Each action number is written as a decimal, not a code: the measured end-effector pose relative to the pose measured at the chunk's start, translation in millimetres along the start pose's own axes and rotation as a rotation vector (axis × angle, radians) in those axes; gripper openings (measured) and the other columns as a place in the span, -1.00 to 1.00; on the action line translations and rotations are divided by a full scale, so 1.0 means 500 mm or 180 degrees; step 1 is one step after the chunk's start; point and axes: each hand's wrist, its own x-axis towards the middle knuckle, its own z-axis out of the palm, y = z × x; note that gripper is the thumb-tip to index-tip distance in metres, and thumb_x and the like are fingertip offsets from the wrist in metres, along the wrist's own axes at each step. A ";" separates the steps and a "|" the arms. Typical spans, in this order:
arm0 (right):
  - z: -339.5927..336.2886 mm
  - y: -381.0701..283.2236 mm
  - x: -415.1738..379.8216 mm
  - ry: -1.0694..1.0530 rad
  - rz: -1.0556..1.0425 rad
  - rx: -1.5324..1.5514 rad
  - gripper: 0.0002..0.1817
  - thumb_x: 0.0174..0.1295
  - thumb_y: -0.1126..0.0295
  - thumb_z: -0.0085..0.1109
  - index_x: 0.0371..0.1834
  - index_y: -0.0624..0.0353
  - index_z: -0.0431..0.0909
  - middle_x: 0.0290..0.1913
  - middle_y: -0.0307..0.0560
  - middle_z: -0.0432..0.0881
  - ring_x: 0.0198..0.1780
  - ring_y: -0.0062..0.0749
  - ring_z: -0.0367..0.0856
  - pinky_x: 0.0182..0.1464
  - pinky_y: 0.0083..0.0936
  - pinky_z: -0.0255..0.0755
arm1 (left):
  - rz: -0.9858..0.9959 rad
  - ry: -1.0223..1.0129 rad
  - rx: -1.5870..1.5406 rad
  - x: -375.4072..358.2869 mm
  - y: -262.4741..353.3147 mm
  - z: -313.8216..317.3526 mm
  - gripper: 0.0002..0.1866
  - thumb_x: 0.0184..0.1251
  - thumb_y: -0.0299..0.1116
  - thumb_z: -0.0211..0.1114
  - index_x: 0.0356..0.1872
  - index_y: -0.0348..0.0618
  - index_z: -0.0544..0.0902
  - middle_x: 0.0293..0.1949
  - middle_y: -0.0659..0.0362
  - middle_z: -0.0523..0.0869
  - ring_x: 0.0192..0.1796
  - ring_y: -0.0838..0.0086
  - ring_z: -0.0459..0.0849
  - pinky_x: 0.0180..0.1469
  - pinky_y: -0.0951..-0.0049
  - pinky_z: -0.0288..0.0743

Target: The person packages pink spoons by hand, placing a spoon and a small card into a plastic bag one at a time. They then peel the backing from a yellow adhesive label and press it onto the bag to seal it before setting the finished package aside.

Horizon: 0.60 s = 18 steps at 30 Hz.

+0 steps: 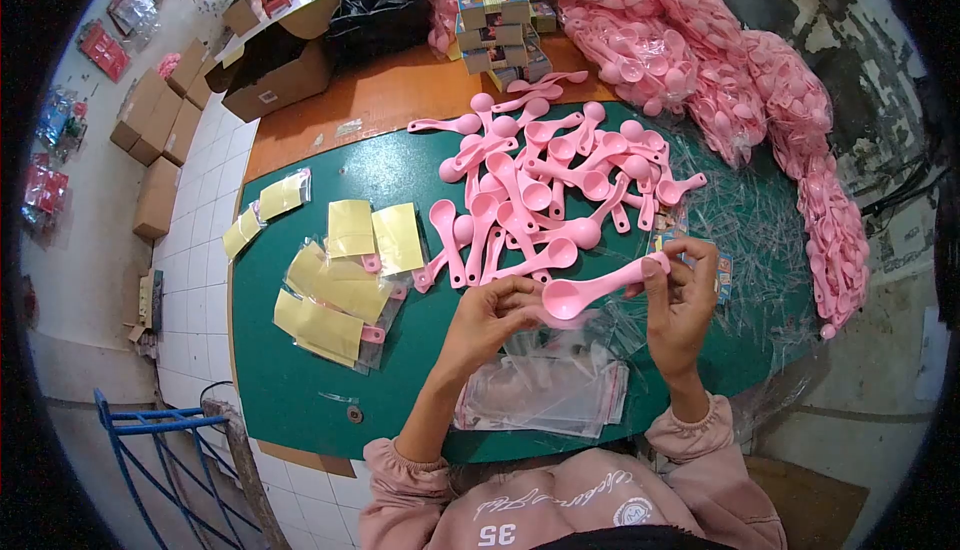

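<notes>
A pink plastic spoon [600,287] is held up in front of me, with its round bowl to the left. My right hand [682,300] pinches the end of its handle between thumb and fingers. At the bowl, the fingers of my left hand [492,312] are curled together against its edge; their tips are partly hidden. Below the spoon lies a stack of clear plastic bags [540,395] near the table's front edge. Beyond my hands spreads a loose pile of similar pink spoons [537,195]. Printed cards [724,275] show partly behind my right hand.
Clear packs with yellow cards [345,290] lie on the green tabletop [290,370] at left. Clear plastic strips [755,240] litter the right side. Large bags of pink spoons [700,60] line the back right. Bundled card stacks [495,35] and a cardboard box [275,80] stand behind.
</notes>
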 end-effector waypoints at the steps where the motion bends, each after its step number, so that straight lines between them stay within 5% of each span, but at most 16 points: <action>1: -0.001 0.001 0.002 -0.0005 0.0003 0.0001 -0.80 0.23 0.47 0.04 -0.18 0.26 0.24 -0.49 -0.07 0.55 -0.49 -0.55 0.55 -0.45 -0.68 0.39 | -0.0048 -0.0094 -0.0090 -0.002 0.006 0.003 -0.74 0.10 -0.52 0.29 -0.16 -0.36 0.53 -0.33 0.16 0.67 -0.28 0.56 0.65 -0.21 0.60 0.53; 4: -0.004 0.004 0.005 0.0110 -0.0075 -0.0063 -0.78 0.23 0.46 0.05 -0.19 0.26 0.22 -0.47 -0.08 0.54 -0.50 -0.56 0.54 -0.45 -0.69 0.39 | -0.0189 -0.0200 -0.0013 -0.001 0.007 0.003 -0.73 0.11 -0.52 0.28 -0.15 -0.36 0.52 -0.30 0.16 0.66 -0.24 0.54 0.64 -0.15 0.57 0.53; 13: 0.012 0.002 0.015 -0.1234 0.0412 -0.0059 -0.80 0.15 0.51 0.14 -0.30 0.31 0.29 -0.43 -0.08 0.54 -0.36 -0.54 0.59 -0.37 -0.60 0.48 | 0.0449 -0.0381 0.0210 -0.009 0.026 0.038 -0.73 0.30 -0.38 0.13 -0.06 -0.33 0.53 -0.30 0.24 0.62 -0.18 0.63 0.55 -0.11 0.62 0.44; 18: 0.015 0.011 0.015 -0.0621 0.0492 0.0295 -0.82 0.20 0.48 0.10 -0.25 0.31 0.31 -0.36 -0.09 0.54 -0.39 -0.53 0.57 -0.34 -0.63 0.47 | -0.0231 -0.0588 0.0961 -0.009 0.026 -0.005 -0.65 0.39 -0.20 -0.01 -0.16 -0.33 0.56 -0.43 0.34 0.50 -0.37 0.71 0.36 -0.32 0.66 0.31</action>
